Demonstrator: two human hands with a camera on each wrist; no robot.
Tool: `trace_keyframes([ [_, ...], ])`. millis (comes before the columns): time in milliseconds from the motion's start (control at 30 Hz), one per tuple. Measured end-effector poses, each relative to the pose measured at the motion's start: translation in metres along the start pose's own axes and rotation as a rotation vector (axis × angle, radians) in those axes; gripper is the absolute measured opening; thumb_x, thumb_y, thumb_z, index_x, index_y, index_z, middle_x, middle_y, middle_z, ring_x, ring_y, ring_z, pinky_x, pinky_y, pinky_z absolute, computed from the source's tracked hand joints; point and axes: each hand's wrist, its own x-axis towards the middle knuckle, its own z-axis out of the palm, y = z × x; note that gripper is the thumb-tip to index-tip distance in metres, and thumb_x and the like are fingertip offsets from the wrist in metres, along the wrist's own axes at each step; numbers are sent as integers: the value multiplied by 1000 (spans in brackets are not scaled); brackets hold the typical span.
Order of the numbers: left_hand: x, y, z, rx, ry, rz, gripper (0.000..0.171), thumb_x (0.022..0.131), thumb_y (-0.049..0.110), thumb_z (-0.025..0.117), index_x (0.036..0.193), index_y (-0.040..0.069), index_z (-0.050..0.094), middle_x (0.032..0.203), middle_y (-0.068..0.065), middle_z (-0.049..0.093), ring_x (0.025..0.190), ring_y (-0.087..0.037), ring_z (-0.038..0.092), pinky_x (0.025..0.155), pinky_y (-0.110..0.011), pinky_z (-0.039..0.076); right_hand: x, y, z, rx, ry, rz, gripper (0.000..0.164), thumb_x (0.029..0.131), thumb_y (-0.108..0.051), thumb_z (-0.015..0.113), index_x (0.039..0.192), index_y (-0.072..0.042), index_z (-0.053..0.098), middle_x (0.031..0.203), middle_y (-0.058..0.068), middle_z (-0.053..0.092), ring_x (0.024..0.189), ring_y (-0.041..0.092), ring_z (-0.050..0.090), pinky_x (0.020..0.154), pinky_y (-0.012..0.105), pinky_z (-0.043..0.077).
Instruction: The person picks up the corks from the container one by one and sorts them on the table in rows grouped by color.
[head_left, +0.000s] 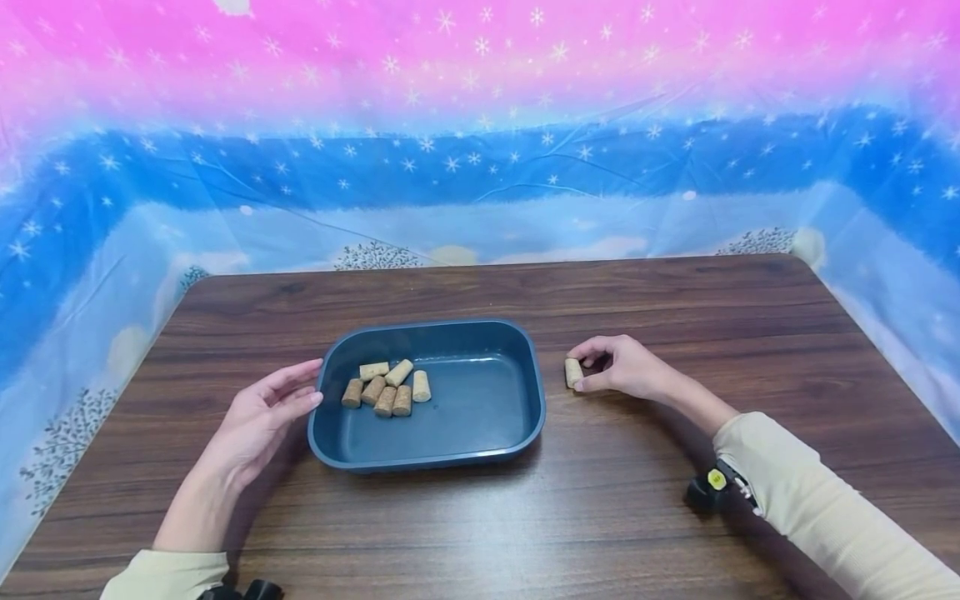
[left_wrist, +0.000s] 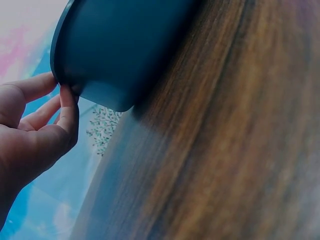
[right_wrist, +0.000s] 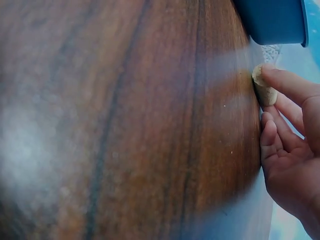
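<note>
A dark blue-grey rectangular dish (head_left: 465,425) stands on the table, with several wine corks (head_left: 384,402) lying and standing in its left half. At its left end my left hand (head_left: 258,417) touches the rim with fingertips and thumb, its fingers fairly straight; the left wrist view shows these fingertips right at the lip of the dish (left_wrist: 120,50). To the right of the dish, my right hand (head_left: 626,367) pinches one pale cork (head_left: 573,373) between thumb and forefinger. This cork (right_wrist: 265,86) is close over the wooden surface in the right wrist view.
The dark wood-grain table (head_left: 465,533) has rounded far corners. Behind it and along both sides hangs a pink and blue snowflake cloth (head_left: 480,167). A black wrist camera (head_left: 705,492) is strapped at the right sleeve.
</note>
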Motion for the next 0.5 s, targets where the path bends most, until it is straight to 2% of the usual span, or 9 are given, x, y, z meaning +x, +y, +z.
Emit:
trace_keyframes([
  [267,0,2,2,-5,6,-4,41,93,3,63,133,7,54,119,5,56,106,-7,56,90,-16,45,-1,1,0,-21,-8,-4,41,79,-16,81,115,-3,67,98,7,62,90,22,54,75,34,46],
  [500,0,2,2,-12,10,-10,42,94,4,63,135,6,53,119,5,57,107,-7,56,91,-16,45,-1,1,-1,-32,-30,-49,44,80,-15,80,118,-1,64,101,8,62,94,24,54,75,35,47],
])
